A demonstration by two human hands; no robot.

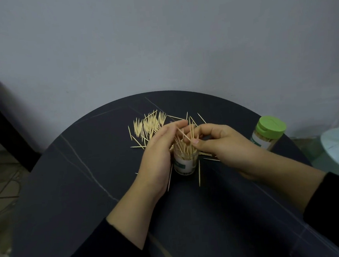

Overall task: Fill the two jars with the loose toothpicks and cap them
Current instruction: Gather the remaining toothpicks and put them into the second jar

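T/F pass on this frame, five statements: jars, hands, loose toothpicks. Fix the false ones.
1. The capped jar stands at the table's right edge. True.
2. The open jar is empty. False: toothpicks stick out of it.
3. The right hand pinches toothpicks above the open jar. True.
4. The left hand holds a lid. False: it holds nothing, resting beside the open jar.
5. No toothpicks lie loose on the table. False: a pile lies beyond the hands.

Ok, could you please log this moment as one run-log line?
open jar filling | right hand pinches toothpicks in it | left hand open beside it | capped jar right | loose pile behind
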